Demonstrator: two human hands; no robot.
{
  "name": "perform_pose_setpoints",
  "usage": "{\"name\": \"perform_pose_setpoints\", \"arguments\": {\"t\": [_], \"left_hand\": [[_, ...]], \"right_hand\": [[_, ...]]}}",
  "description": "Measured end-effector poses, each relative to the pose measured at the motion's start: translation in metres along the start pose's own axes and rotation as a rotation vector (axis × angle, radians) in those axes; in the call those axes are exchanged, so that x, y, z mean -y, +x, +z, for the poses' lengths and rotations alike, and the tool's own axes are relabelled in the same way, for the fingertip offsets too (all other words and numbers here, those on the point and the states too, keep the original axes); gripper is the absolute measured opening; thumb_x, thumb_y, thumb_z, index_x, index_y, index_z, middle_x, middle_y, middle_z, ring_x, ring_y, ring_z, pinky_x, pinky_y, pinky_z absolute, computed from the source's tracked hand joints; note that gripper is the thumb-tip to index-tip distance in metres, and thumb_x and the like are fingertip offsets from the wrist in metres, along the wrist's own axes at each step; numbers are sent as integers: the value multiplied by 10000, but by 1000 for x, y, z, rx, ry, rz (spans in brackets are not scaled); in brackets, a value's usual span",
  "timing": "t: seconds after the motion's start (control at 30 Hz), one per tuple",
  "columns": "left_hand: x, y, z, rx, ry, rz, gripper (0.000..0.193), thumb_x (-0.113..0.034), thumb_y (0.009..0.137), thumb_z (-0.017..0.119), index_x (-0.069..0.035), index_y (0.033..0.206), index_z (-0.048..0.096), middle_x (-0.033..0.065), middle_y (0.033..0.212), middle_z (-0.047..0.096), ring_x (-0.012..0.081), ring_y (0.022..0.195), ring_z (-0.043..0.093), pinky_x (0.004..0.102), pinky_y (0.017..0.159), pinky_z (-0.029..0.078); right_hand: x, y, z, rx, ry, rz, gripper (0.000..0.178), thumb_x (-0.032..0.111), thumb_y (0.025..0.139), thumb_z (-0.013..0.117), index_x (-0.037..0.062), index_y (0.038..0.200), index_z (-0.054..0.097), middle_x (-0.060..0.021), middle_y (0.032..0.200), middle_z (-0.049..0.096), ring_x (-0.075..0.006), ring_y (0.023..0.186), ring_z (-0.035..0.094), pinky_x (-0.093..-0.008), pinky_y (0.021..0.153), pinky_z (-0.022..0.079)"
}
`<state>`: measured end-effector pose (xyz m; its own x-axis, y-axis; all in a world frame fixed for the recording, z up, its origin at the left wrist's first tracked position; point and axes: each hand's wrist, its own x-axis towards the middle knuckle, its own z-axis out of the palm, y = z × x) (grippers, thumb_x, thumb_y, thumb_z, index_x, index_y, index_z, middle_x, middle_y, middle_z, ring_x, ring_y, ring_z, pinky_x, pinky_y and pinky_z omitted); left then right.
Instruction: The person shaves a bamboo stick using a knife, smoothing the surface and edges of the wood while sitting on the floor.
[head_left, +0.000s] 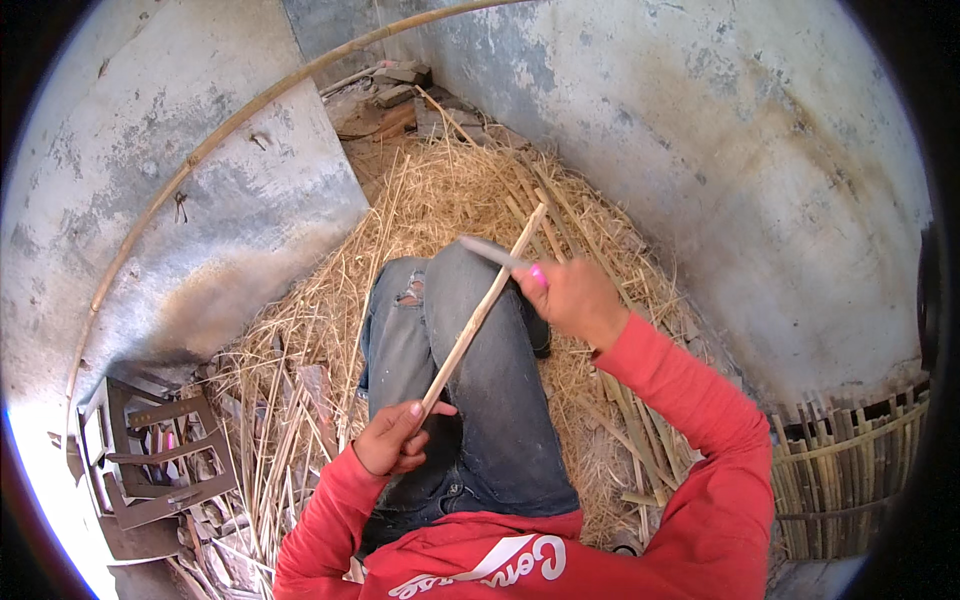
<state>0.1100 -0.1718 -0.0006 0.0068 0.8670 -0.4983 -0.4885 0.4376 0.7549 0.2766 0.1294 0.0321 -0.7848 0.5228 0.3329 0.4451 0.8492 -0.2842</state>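
A pale bamboo strip [478, 318] slants across my jeans-covered thighs [470, 290], its lower end near my lap and its upper end past my right knee. My left hand [395, 437] grips the lower end, fingers closed round it. Above, my right hand [577, 300] is closed on a knife with a pink handle [538, 275]. The knife's grey blade [485, 251] points left and crosses the strip near its upper end. Whether the edge bites into the strip cannot be made out. My fingers hide most of the handle.
Straw-like shavings [440, 190] and long split strips [275, 440] cover the floor around my legs. A long bent pole [190, 160] arches along the left wall. An overturned wooden chair [165, 450] lies at left, a slatted bamboo basket [850, 475] at right. Bricks [400, 80] sit in the far corner.
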Motion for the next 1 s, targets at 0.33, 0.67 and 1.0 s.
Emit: {"name": "perform_pose_setpoints", "arguments": {"t": [0.33, 0.67, 1.0], "left_hand": [[-7, -1, 5, 11, 12, -7, 554, -444, 1098, 371, 2, 1392, 518, -55, 607, 255, 65, 472, 215, 242, 443, 220], [1, -4, -6, -14, 60, -8, 584, -468, 1087, 391, 5, 1399, 529, -49, 606, 275, 70, 479, 230, 246, 460, 229], [14, -22, -13, -208, 512, 184, 443, -337, 1110, 395, -36, 1333, 631, -66, 563, 393, 46, 489, 389, 231, 486, 325]], "right_hand": [[-64, 36, -13, -108, -43, 214, 593, 472, 1046, 448, 2, 759, 668, -244, 597, 579, -451, 569, 600, -535, 538, 460], [-4, 0, -8, -27, -1, -24, 588, 450, 1037, 471, -6, 723, 668, -235, 597, 603, -445, 500, 571, -534, 512, 455], [-33, 4, -35, -68, -2, 129, 540, 453, 1024, 502, 12, 769, 683, -240, 596, 585, -438, 550, 598, -521, 516, 456]]}}
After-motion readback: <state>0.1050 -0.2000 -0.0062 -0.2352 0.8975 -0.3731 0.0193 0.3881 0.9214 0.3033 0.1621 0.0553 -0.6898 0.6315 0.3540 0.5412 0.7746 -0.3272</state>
